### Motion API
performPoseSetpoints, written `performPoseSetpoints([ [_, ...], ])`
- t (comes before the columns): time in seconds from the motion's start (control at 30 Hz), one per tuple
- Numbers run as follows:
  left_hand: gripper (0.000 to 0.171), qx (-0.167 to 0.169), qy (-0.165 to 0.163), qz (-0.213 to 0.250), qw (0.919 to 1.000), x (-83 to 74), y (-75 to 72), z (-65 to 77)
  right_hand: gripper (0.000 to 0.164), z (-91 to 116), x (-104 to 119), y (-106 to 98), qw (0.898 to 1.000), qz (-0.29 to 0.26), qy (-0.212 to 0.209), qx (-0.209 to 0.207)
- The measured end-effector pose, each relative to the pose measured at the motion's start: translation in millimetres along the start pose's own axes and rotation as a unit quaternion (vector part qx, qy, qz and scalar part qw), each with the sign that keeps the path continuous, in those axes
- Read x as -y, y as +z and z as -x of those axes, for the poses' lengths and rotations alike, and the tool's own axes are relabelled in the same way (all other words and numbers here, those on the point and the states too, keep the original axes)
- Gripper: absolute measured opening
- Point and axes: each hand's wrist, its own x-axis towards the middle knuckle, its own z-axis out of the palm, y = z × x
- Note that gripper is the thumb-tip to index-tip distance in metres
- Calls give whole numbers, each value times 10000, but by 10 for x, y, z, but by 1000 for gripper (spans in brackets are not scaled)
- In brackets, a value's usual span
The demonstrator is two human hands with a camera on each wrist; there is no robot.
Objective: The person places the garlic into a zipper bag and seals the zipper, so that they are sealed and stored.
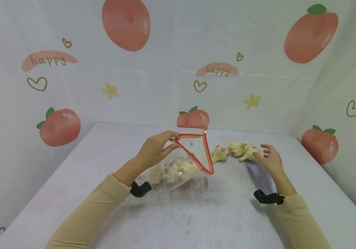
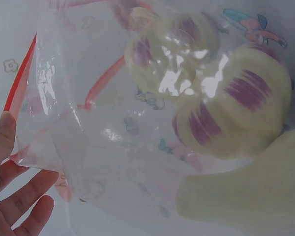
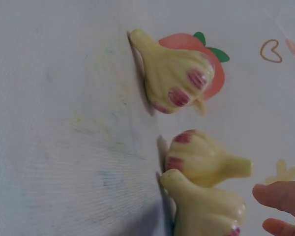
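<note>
Right-end bulb: the cream garlic bulb with purple patches and a smooth, shiny skin (image 1: 250,153) lies on its side at the right end of the loose row, 10 o'clock from the right hand (image 1: 270,162).
Its long axis: roughly 8 to 2 o'clock, stem toward 8, rounded end toward the right hand.
Right hand: clearly the nearer; fingers loosely bent, grasping nothing, just beside the bulb and, in the right wrist view, apart from it.
Neighbouring bulbs: a similar middle bulb (image 1: 236,149) sits at 10 o'clock from the first, apparently touching it, stem toward 2; a left-end bulb (image 1: 220,153) lies at 9 o'clock, stem toward 8.
Clear bag: a transparent plastic bag with a red-edged mouth (image 1: 196,162) lies beyond them at 8 o'clock, its mouth gaping toward 3, just beside the left-end bulb.
Bagged bulbs: at least three similar bulbs (image 1: 170,172) show through the film.
Left hand (image 1: 153,150): pinches the bag's rim between thumb and fingers.
Surface (image 1: 227,218): pale, smudged, beneath everything.
Backdrop (image 1: 165,86): white cloth printed with red fruit, at 12.
</note>
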Motion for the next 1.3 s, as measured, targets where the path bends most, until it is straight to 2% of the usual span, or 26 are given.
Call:
performPoseSetpoints([
  [0.2,26,8,12,49,10000,1,4,1,65,-51,-115,75,9995,-89,146,274],
  [0.5,26,47,-42,34,10000,3,8,7,66,-112,-119,153,9997,97,100,177],
  [0.7,25,78,-89,21,9999,11,13,11,67,-130,-102,177,9994,114,120,310],
  [1.3,25,95,-71,28,9999,24,25,17,63,-134,-105,190,9996,194,207,13],
])
